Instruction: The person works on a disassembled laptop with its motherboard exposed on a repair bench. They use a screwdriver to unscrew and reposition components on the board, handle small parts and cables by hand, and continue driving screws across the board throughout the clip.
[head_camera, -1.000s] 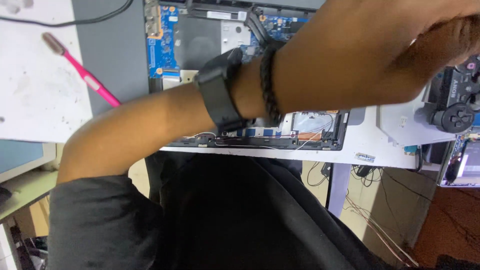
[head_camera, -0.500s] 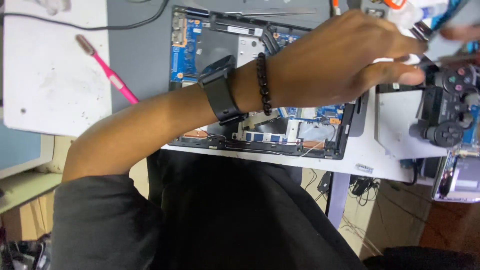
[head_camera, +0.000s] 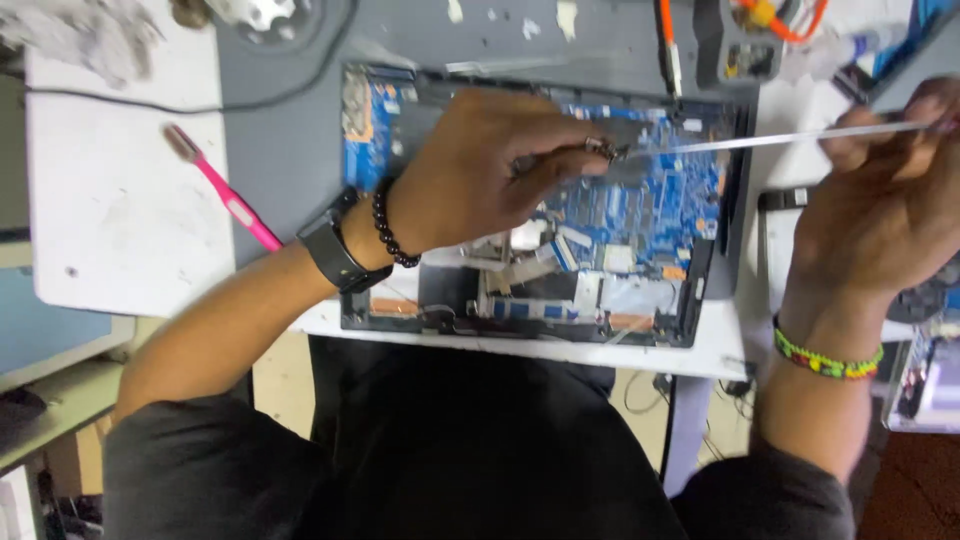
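At the middle of the grey bench lies the opened laptop (head_camera: 540, 200), its back cover off, blue circuit board and silver shields bare. A second ago the left arm swept across to the right, hiding half the board; now the left hand (head_camera: 480, 170) has drawn back and rests on the board, fingers pinched on the tip of a thin metal rod (head_camera: 790, 138). The right hand (head_camera: 890, 200) has come in, gripping the rod's far end. A pink brush (head_camera: 225, 195) lies left.

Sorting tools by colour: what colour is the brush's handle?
Bright pink plastic brush handle, seen in the head view.
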